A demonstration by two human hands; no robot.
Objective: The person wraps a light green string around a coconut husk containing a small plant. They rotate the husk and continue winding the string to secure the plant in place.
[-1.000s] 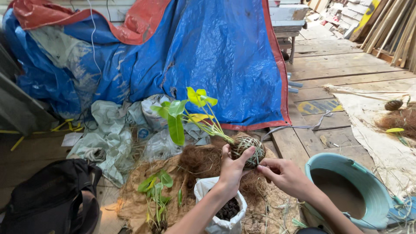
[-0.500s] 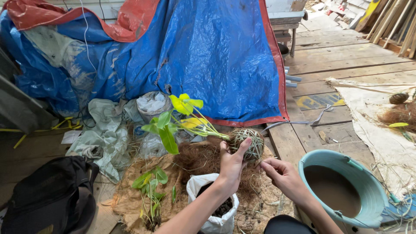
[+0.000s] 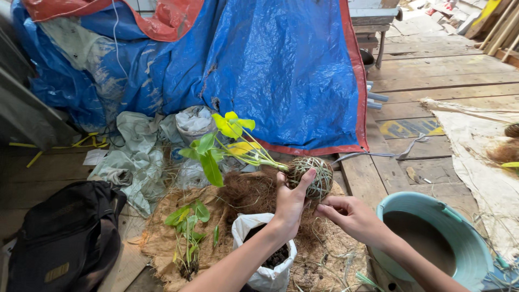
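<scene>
My left hand (image 3: 291,203) grips a round root ball (image 3: 312,177) wrapped in brown fibre and bound with pale string. A plant with green and yellow leaves (image 3: 224,141) sticks out of the ball to the left. My right hand (image 3: 351,216) sits just below and right of the ball, fingers pinched together near its underside, apparently on the string. Both hands hover over a heap of brown coconut fibre (image 3: 246,192) on a burlap sheet (image 3: 162,243).
A white bag of dark soil (image 3: 260,273) stands under my left arm. Small green plants (image 3: 187,227) lie on the burlap. A teal basin (image 3: 448,224) is at right, a black bag (image 3: 59,240) at left, a blue tarp (image 3: 270,65) behind. Wooden floorboards (image 3: 432,70) lie beyond.
The ball and plant have turned slightly, the leaves swinging upward. My right hand has moved in closer under the ball. The view has shifted a little.
</scene>
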